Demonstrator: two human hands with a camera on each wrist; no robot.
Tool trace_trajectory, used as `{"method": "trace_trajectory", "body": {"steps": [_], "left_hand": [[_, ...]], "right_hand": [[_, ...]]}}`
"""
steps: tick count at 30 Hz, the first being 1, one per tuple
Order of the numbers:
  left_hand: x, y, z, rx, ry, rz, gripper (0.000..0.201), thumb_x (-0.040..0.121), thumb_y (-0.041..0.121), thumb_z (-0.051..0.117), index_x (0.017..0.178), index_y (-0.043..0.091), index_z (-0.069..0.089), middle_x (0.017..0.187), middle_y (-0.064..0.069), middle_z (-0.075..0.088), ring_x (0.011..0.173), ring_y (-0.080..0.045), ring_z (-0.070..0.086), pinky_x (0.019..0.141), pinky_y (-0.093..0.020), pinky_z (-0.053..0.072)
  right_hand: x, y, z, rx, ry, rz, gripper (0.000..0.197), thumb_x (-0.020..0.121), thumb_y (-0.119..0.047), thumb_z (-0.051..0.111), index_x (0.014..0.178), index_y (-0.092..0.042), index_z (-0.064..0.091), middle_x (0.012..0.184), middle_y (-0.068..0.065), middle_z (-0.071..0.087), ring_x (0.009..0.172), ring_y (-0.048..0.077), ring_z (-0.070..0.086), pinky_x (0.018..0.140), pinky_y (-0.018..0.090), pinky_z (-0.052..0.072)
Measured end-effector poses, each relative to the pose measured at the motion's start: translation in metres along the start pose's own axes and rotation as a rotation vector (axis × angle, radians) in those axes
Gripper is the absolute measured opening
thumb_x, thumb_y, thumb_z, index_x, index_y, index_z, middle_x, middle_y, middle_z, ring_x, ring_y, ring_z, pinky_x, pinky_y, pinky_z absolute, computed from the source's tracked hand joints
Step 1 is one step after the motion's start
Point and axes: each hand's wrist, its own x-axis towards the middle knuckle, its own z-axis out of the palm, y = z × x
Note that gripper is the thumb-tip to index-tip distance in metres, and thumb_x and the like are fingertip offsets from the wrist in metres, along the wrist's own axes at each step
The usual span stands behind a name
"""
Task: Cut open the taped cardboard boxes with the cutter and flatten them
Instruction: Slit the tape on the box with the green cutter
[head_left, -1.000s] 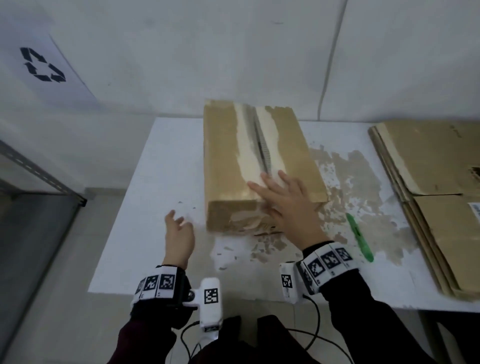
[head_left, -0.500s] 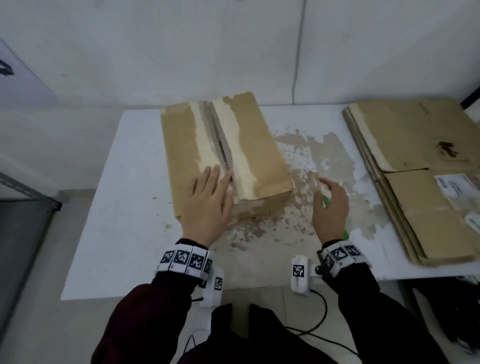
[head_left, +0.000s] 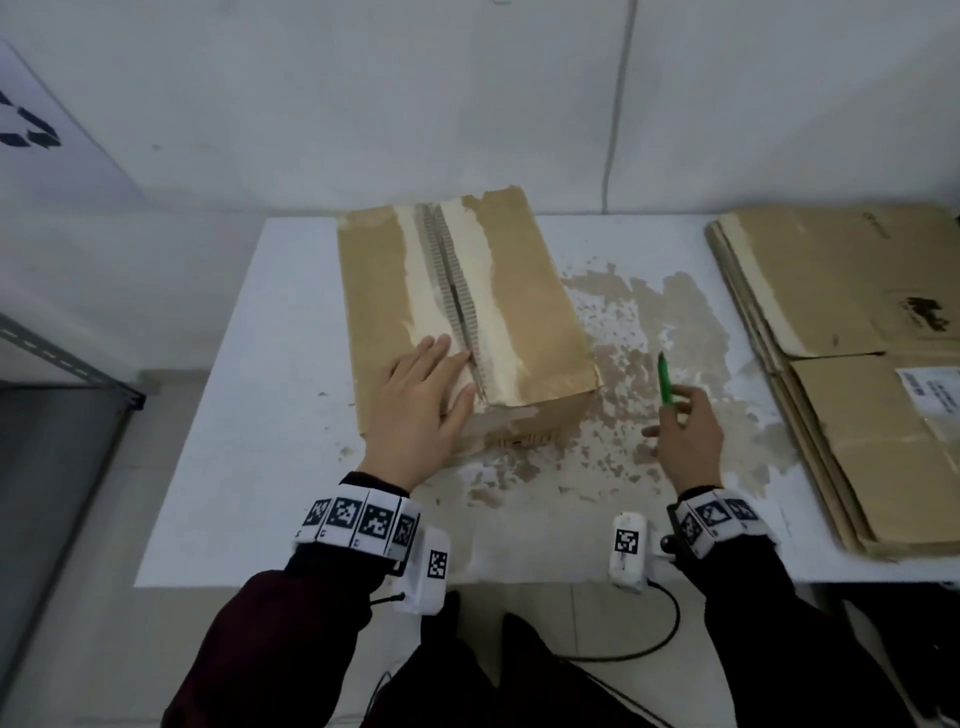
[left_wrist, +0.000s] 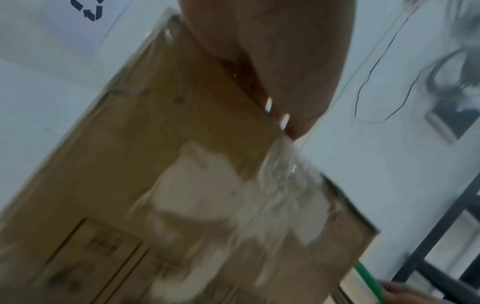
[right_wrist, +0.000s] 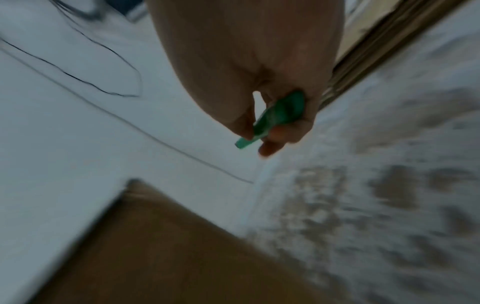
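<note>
A brown cardboard box (head_left: 524, 306) stands on the white table (head_left: 260, 415), its top seam running away from me with torn pale strips on both sides. My left hand (head_left: 421, 395) lies flat on the near left part of the box top (left_wrist: 182, 144), fingers straight. To the right of the box, my right hand (head_left: 685, 441) holds a green cutter (head_left: 664, 378) lifted off the table, its tip pointing away from me. In the right wrist view the fingers (right_wrist: 272, 144) pinch the cutter (right_wrist: 275, 117). No blade can be made out.
A stack of flattened cardboard (head_left: 852, 364) covers the right side of the table. The tabletop between box and stack is scuffed with brown patches (head_left: 675, 332). A white wall runs behind the table; a dark metal frame (head_left: 67, 358) stands at the left.
My right hand left the box, reached right and picked the green cutter up off the table. My left hand moved from the table onto the box top.
</note>
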Motion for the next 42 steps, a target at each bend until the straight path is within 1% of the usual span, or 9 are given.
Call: {"method": "trace_trajectory", "body": {"steps": [3,6,9,14,21,25,31,34,42], "left_hand": [[0.01,-0.012,-0.021,-0.045,-0.161,0.051,0.046,0.096,0.041,0.037,0.135,0.023,0.053,0.148,-0.002,0.042,0.14,-0.018,0.033,0.111,-0.039,0.027],[0.019,-0.029,-0.035,-0.094,-0.178,0.04,0.045,0.093,0.041,0.04,0.13,0.021,0.057,0.146,-0.004,0.044,0.139,-0.019,0.033,0.11,-0.039,0.026],[0.026,-0.046,-0.035,-0.1,-0.141,-0.007,0.054,0.09,0.045,0.035,0.132,0.018,0.055,0.147,-0.006,0.042,0.14,-0.021,0.03,0.111,-0.036,0.021],[0.017,-0.048,-0.016,-0.026,-0.055,0.015,0.058,0.091,0.047,0.03,0.136,0.018,0.049,0.149,-0.009,0.04,0.142,-0.026,0.028,0.115,-0.043,0.015],[0.015,-0.049,-0.009,-0.035,-0.018,-0.008,0.056,0.094,0.047,0.027,0.14,0.022,0.047,0.152,-0.006,0.037,0.144,-0.023,0.024,0.118,-0.041,0.009],[0.015,-0.049,-0.004,-0.049,0.027,-0.009,0.051,0.094,0.042,0.033,0.136,0.02,0.052,0.148,-0.008,0.042,0.142,-0.024,0.029,0.117,-0.04,0.009],[0.015,-0.046,-0.003,-0.025,0.039,-0.028,0.05,0.094,0.039,0.03,0.135,0.02,0.053,0.147,-0.007,0.044,0.143,-0.023,0.029,0.118,-0.041,0.013],[0.017,-0.046,-0.003,-0.009,0.045,-0.039,0.049,0.093,0.038,0.031,0.133,0.02,0.055,0.145,-0.007,0.046,0.141,-0.023,0.032,0.116,-0.042,0.017],[0.017,-0.047,0.001,0.016,0.053,-0.032,0.05,0.093,0.039,0.03,0.133,0.021,0.054,0.147,-0.006,0.044,0.142,-0.023,0.029,0.116,-0.041,0.014]], "right_hand": [[-0.006,-0.07,-0.011,0.071,-0.071,-0.153,0.018,0.097,-0.015,0.042,0.111,-0.019,0.053,0.086,0.003,0.057,0.059,0.011,0.048,0.048,0.013,0.038],[-0.006,-0.137,-0.007,0.123,-0.253,-0.256,0.022,0.097,-0.012,0.041,0.113,-0.022,0.053,0.082,0.001,0.058,0.06,0.01,0.048,0.053,0.018,0.04],[0.002,-0.189,0.024,-0.022,-0.369,-0.333,0.026,0.094,-0.013,0.048,0.119,-0.014,0.053,0.1,0.008,0.059,0.069,0.018,0.056,0.055,0.024,0.045],[0.027,-0.242,0.103,-0.371,-0.389,-0.429,0.032,0.093,-0.007,0.041,0.122,-0.008,0.055,0.113,0.017,0.063,0.106,0.03,0.057,0.087,0.031,0.043],[0.041,-0.268,0.145,-0.679,-0.416,-0.545,0.036,0.099,-0.006,0.03,0.126,-0.002,0.053,0.127,0.018,0.056,0.115,0.032,0.054,0.092,0.033,0.041],[0.04,-0.272,0.147,-0.86,-0.422,-0.535,0.043,0.1,-0.006,0.027,0.142,-0.004,0.036,0.142,0.02,0.041,0.131,0.031,0.041,0.105,0.035,0.03],[0.027,-0.291,0.134,-1.001,-0.322,-0.685,0.034,0.092,-0.01,0.036,0.11,-0.016,0.064,0.094,0.006,0.063,0.098,0.027,0.061,0.099,0.043,0.039],[0.013,-0.282,0.121,-0.95,-0.405,-0.637,0.035,0.098,-0.009,0.034,0.124,-0.006,0.057,0.129,0.015,0.055,0.119,0.029,0.052,0.101,0.034,0.038],[-0.038,-0.22,0.074,-0.863,-0.548,-0.457,0.038,0.094,-0.003,0.035,0.123,-0.007,0.058,0.121,0.016,0.06,0.105,0.03,0.058,0.091,0.037,0.049]]}}
